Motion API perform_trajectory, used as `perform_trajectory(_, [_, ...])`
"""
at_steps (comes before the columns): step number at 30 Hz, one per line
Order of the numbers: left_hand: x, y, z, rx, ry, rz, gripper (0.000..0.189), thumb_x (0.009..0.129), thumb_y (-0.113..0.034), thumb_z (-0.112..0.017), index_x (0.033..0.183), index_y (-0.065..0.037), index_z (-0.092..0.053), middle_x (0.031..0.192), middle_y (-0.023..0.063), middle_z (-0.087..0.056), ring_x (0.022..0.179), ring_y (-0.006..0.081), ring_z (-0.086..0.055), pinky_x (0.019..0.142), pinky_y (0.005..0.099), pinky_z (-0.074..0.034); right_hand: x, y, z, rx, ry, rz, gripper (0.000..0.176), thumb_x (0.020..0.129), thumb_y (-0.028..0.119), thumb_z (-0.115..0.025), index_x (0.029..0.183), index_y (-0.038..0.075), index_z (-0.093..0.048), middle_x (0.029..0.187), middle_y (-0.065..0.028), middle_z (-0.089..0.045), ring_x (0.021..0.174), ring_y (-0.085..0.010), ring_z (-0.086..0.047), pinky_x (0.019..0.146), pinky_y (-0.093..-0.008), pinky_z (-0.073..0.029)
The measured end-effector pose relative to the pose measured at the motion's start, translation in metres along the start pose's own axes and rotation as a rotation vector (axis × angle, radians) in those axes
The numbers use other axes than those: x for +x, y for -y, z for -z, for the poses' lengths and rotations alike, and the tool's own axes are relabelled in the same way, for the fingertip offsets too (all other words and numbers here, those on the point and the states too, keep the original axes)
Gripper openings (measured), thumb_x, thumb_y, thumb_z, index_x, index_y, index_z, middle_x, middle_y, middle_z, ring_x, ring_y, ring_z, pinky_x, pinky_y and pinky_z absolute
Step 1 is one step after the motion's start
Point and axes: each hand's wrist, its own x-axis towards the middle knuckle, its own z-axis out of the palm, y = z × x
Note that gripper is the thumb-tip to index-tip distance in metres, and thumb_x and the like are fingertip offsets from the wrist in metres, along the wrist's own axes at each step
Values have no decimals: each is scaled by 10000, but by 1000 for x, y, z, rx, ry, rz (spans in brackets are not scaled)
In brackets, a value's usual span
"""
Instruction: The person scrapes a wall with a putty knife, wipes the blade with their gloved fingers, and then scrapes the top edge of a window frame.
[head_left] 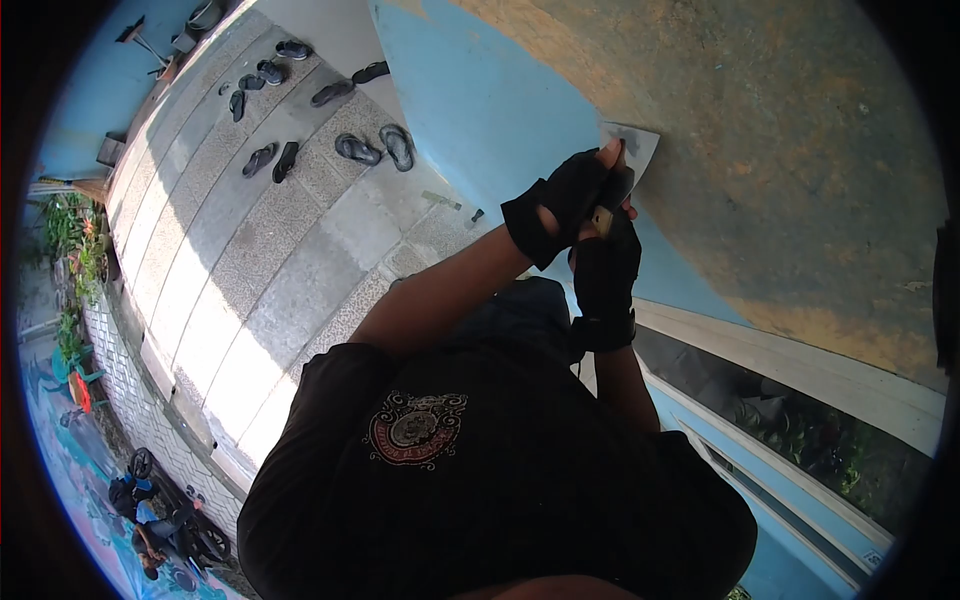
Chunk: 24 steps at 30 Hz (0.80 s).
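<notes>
In the head view, a wide scraper (pixel 643 152) with a flat metal blade lies against the wall, at the edge between light blue paint (pixel 500 110) and a bare brownish patch (pixel 770 170). My left hand (pixel 578 192), in a black fingerless glove, is closed near the blade, its thumb stretched along the tool. Below it, my right hand (pixel 608 262), gloved the same way, is wrapped round the handle, whose yellowish end shows between the hands. Some fingers of both hands are hidden behind the tool and gloves.
Several sandals (pixel 357 149) lie on the tiled floor (pixel 270 240) to the left. A window opening with a pale frame (pixel 800 360) is at the lower right. Farther off at lower left are a person (pixel 150 545), a motorcycle (pixel 190 515) and plants (pixel 85 245).
</notes>
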Motion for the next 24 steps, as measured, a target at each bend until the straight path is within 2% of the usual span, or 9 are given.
perform_trajectory(3, [1,-4,-6,-73,-62,88,498,1006,-603,-502,910,-118,-558,747,73,-625,761,225,-679,645,340,-544,5,-2,-8,61,-90,108,191,938,124,-597,1101,27,-619,699,9,-580,552,-86,-548,511,-256,-426])
perform_trajectory(6, [1,-6,2,-75,-4,80,524,998,-615,-510,895,-105,-570,744,76,-632,760,216,-680,646,332,-546,10,3,-4,-46,46,-69,203,935,116,-603,1115,25,-622,710,3,-590,549,-93,-556,507,-259,-435])
perform_trajectory(9, [-1,-3,-4,-51,-8,97,560,990,-631,-509,886,-84,-576,741,81,-635,755,211,-680,648,329,-552,-5,5,-4,60,-67,-70,211,935,107,-603,1128,25,-624,717,-3,-593,543,-94,-555,500,-254,-433])
perform_trajectory(15, [5,-4,10,-59,15,25,582,980,-658,-499,890,-88,-580,745,74,-638,759,219,-685,651,341,-557,-1,-1,-7,-40,-15,18,197,952,123,-580,1121,31,-624,701,-2,-586,539,-86,-554,484,-244,-422])
perform_trajectory(17, [5,4,6,-92,-29,137,571,988,-650,-492,898,-93,-578,753,70,-634,781,224,-686,656,355,-563,5,-1,-9,1,-26,28,195,951,125,-580,1116,31,-620,696,-1,-583,536,-85,-552,484,-243,-421])
perform_trajectory(19, [12,1,10,-82,25,38,548,988,-630,-514,901,-93,-575,759,73,-635,786,232,-687,638,363,-564,9,6,-9,34,-51,18,192,949,127,-580,1112,31,-616,691,0,-580,533,-84,-550,484,-241,-420])
perform_trajectory(21, [12,1,16,-176,-2,83,508,987,-600,-548,903,-99,-576,761,71,-635,795,240,-687,668,374,-562,8,13,-8,-58,10,-109,247,917,118,-621,1130,-7,-631,922,-107,-693,844,-245,-670,751,-367,-530])
perform_trajectory(22, [7,-1,15,-215,3,126,489,982,-577,-577,920,-92,-586,781,75,-639,823,245,-686,716,386,-565,5,13,-7,-56,6,-109,247,917,118,-621,1130,-7,-631,922,-107,-693,844,-245,-670,751,-367,-530])
perform_trajectory(24, [1,8,9,-210,0,127,495,977,-577,-584,930,-85,-592,803,83,-641,843,251,-685,739,398,-568,-4,17,3,113,67,-128,154,962,125,-586,1095,47,-588,679,-1,-530,479,-79,-493,448,-227,-380])
